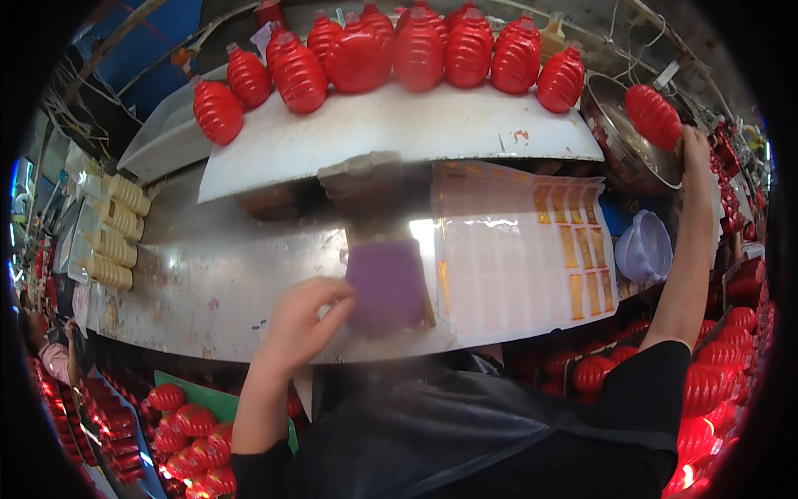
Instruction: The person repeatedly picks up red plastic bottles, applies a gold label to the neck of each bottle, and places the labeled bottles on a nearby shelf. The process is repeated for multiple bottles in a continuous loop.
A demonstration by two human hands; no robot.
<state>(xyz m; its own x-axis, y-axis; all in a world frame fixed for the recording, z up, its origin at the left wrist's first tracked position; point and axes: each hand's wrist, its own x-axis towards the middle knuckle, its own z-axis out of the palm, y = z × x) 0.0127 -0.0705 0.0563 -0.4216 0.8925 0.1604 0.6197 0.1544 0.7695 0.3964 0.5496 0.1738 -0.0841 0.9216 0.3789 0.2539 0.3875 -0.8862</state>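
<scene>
My right hand reaches far out at the right and grips one end of a red ribbed bottle. That bottle is tilted over a round metal basin. My left hand is over the metal worktop, thumb and fingers bent together in a pinch beside a purple square pad. What lies between those fingertips, if anything, is too blurred to make out. To the pad's right lies a white backing sheet with rows of gold labels along its right side.
Several red ribbed bottles stand on a raised white shelf across the back. Cream ribbed containers line the left edge. A lavender basket sits at the right. Piles of red bottles fill the lower left and right.
</scene>
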